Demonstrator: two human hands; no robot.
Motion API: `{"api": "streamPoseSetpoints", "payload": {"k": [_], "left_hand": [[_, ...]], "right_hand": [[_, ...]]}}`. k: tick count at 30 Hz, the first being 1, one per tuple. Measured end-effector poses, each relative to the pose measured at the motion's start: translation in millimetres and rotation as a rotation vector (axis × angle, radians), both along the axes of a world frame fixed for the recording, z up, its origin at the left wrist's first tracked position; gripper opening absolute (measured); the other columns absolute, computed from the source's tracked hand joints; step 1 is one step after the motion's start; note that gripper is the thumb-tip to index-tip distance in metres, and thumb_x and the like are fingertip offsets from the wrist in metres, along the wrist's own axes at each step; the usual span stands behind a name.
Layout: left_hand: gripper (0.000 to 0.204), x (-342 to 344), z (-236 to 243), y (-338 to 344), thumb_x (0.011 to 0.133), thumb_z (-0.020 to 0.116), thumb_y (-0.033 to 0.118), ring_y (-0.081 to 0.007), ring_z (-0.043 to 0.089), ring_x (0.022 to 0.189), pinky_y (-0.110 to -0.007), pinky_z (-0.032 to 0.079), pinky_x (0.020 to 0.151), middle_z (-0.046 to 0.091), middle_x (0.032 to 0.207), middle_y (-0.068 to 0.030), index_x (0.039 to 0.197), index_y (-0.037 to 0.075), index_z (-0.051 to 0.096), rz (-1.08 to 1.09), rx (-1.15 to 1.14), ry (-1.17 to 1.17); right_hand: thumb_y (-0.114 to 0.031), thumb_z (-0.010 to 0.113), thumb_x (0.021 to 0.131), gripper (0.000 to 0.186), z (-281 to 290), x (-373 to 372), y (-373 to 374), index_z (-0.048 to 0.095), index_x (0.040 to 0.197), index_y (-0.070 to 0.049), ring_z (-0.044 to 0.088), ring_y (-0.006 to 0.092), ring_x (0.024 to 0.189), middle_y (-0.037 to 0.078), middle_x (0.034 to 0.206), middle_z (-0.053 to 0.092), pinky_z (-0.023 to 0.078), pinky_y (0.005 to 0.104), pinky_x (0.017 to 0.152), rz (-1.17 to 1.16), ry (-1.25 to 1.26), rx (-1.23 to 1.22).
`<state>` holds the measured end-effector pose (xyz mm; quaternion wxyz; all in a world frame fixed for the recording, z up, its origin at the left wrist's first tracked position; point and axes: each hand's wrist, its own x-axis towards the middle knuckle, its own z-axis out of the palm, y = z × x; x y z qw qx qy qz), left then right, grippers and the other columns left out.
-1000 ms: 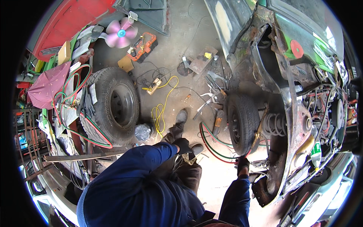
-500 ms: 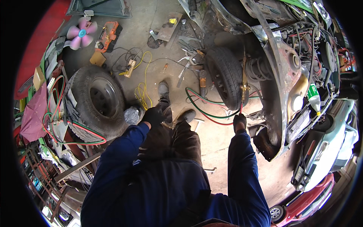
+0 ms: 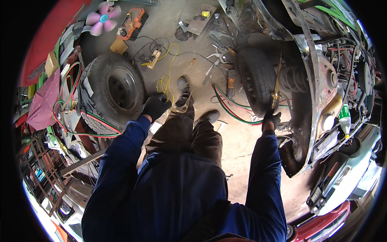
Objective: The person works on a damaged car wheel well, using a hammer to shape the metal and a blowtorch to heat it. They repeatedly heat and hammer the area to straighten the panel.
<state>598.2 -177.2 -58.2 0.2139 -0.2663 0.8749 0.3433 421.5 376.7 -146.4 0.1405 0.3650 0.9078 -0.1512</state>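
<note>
My right hand (image 3: pixel 271 118), in a dark glove, is closed around the lower end of a brass cutting torch (image 3: pixel 277 85). The torch points away from me, beside the car's tire (image 3: pixel 254 78) and coil spring (image 3: pixel 291 76). Red and green hoses (image 3: pixel 229 109) curve in the area left of that hand. My left hand (image 3: pixel 156 106), also gloved, is pinched on what looks like clear, yellowish safety glasses (image 3: pixel 181 108), held above my trouser leg. Its fingertips are partly hidden. Close to it stands a loose wheel (image 3: pixel 117 89).
A stripped car body (image 3: pixel 312 92) fills the right side, its engine bay exposed. Hand tools (image 3: pixel 221 46), an angle grinder (image 3: pixel 230 82) and a yellow cord (image 3: pixel 174 64) lie on the floor. A pink-bladed fan (image 3: pixel 103 19) and an orange-black toolbox (image 3: pixel 132 24) are at far left.
The whole view has shifted, so the surroundings appear higher and further right. My left hand has drawn left, and the glasses now show clearly. The right hand keeps hold of the torch.
</note>
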Motion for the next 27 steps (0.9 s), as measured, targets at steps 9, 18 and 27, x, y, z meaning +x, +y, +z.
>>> {"api": "streamPoseSetpoints", "payload": {"k": [9, 18, 27], "left_hand": [[0.041, 4.0, 23.6, -77.1, 0.090, 0.080, 0.038, -0.0419, 0.076, 0.084, -0.049, 0.058, 0.077, 0.077, 0.091, -0.0245, 0.105, 0.000, 0.076, 0.111, 0.075, 0.038], [0.030, 18.0, 65.3, -120.2, 0.092, 0.081, 0.030, -0.0263, 0.073, 0.079, -0.042, 0.057, 0.077, 0.077, 0.093, -0.0158, 0.106, 0.003, 0.076, 0.272, 0.293, 0.156], [0.026, 37.3, 96.0, -144.5, 0.093, 0.083, 0.024, -0.0171, 0.069, 0.080, -0.037, 0.056, 0.076, 0.076, 0.093, -0.0104, 0.107, 0.004, 0.075, 0.451, 0.400, 0.358]], "right_hand": [[-0.060, 0.071, 0.097, 0.097, 22.3, -17.4, -34.5, 0.033, 0.171, -0.008, 0.055, 0.0482, 0.144, 0.029, 0.158, 0.055, 0.047, 0.0585, 0.118, 0.091, 0.025, 0.210], [-0.038, 0.075, 0.101, 0.077, 65.2, 23.8, -187.1, 0.045, 0.164, -0.003, 0.054, 0.0457, 0.145, 0.031, 0.158, 0.055, 0.044, 0.0486, 0.120, 0.630, -0.047, -0.171], [-0.029, 0.068, 0.108, 0.049, 103.3, -43.2, -380.2, 0.060, 0.147, -0.002, 0.071, 0.0359, 0.121, 0.019, 0.140, 0.071, 0.056, 0.0448, 0.104, 1.175, -0.271, -0.705]]}}
